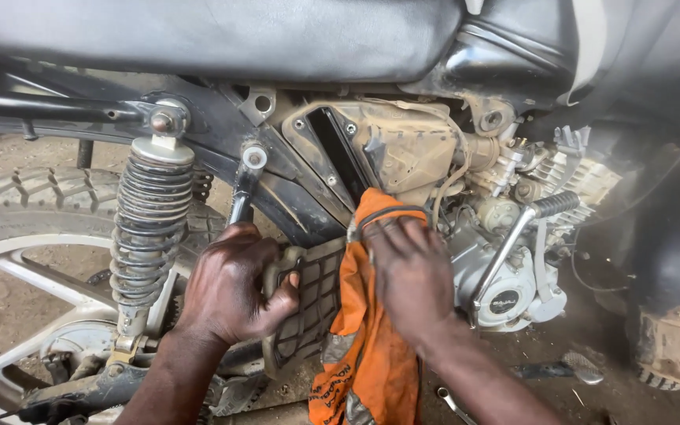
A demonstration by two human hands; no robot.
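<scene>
- My left hand [234, 283] is curled shut around the edge of a dusty gridded side panel [308, 303], thumb hooked over its front, forearm coming up from below.
- My right hand [411, 267] lies flat, fingers together and pointing up-left, pressing an orange cloth [364, 354] against the motorcycle's side; the forearm runs down to the right.
- The panel sits between my two hands, touching the cloth's left edge; the cloth hangs down below my right hand.
- Just above my right fingertips is the dirty air-box housing [403, 145] with a dark slot-shaped opening; I cannot tell what is inside it.
- Right of my right hand are the engine [513, 291] and its kick-start lever [513, 236].
- Left of my left hand stands the coiled rear shock absorber [149, 220], with the rear wheel [17, 236] behind it.
- Above everything runs the black seat [214, 35].
- On the ground below my right forearm lies a spanner [454, 405].
</scene>
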